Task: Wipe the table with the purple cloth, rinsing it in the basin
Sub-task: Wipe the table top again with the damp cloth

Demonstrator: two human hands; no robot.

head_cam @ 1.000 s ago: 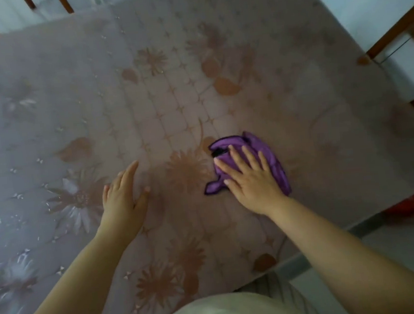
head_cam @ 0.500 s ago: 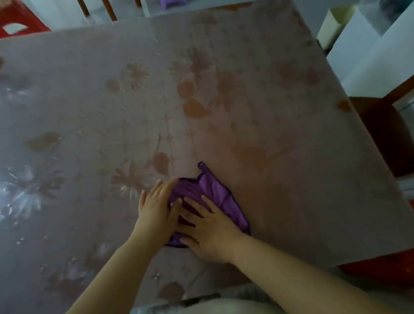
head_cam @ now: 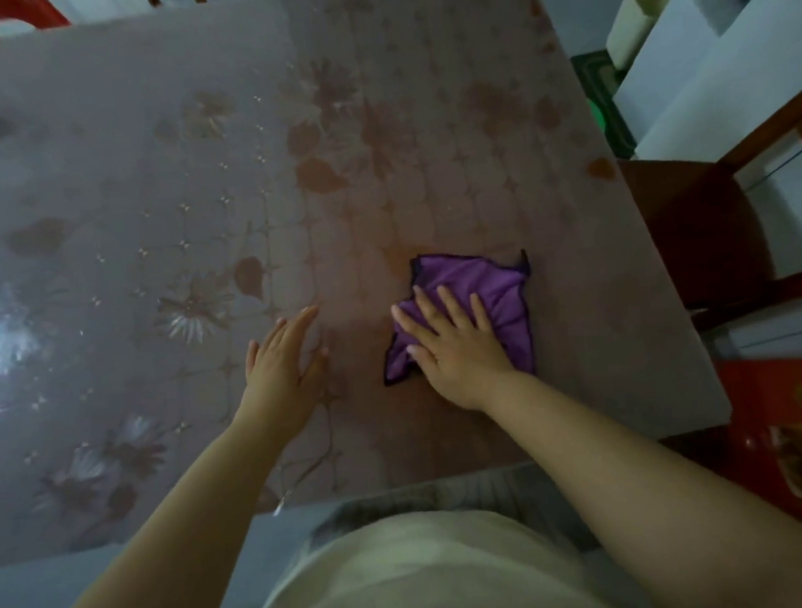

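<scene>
- Both hands lie flat and released on the table: the right hand (head_cam: 456, 347) presses palm-down on the purple cloth (head_cam: 489, 281) with straight, spread fingers, and the left hand (head_cam: 282, 357) rests bare on the tabletop at its 9 o'clock, fingers straight and close together, grasping nothing.
- The purple cloth lies crumpled under the right palm, its dark-edged corners sticking out toward 12 and 7 o'clock of that hand; it sits at about 4 o'clock of the table's middle.
- The table (head_cam: 134, 157) carries a glossy cover printed with flowers and leaves, with a bright glare at its 9 o'clock edge.
- A red object (head_cam: 799, 438) with a printed picture stands off the table's 4 o'clock corner; what it is cannot be told.
- A dark wooden chair (head_cam: 703, 229) stands just beside the 3 o'clock edge.
- White boxes (head_cam: 688, 60) stand beyond the 2 o'clock corner.
- A red stool (head_cam: 15, 17) shows past the 11 o'clock corner.
</scene>
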